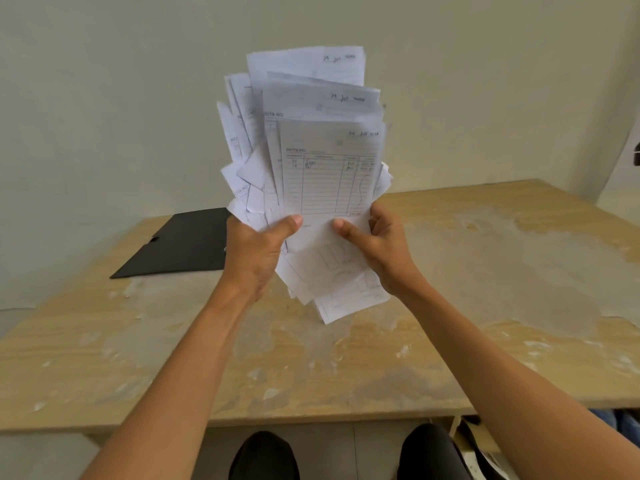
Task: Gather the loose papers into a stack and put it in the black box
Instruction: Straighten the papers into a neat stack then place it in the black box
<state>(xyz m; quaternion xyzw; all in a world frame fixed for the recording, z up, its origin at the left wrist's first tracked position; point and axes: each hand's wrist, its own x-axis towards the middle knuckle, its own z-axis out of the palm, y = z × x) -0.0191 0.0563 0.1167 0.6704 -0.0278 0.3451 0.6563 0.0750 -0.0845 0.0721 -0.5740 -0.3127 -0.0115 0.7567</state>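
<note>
An uneven bundle of white printed papers (311,161) is held upright above the table, its sheets fanned and sticking out at different heights. My left hand (258,252) grips its lower left side with the thumb on the front sheet. My right hand (377,245) grips the lower right side the same way. Some sheets hang below both hands. A flat black box (187,244) lies on the table at the back left, partly hidden behind my left hand and the papers.
The worn wooden table (485,289) has patchy, peeling varnish and stands against a pale wall. Its front edge runs just above my knees. A dark object shows at the far right edge of the view.
</note>
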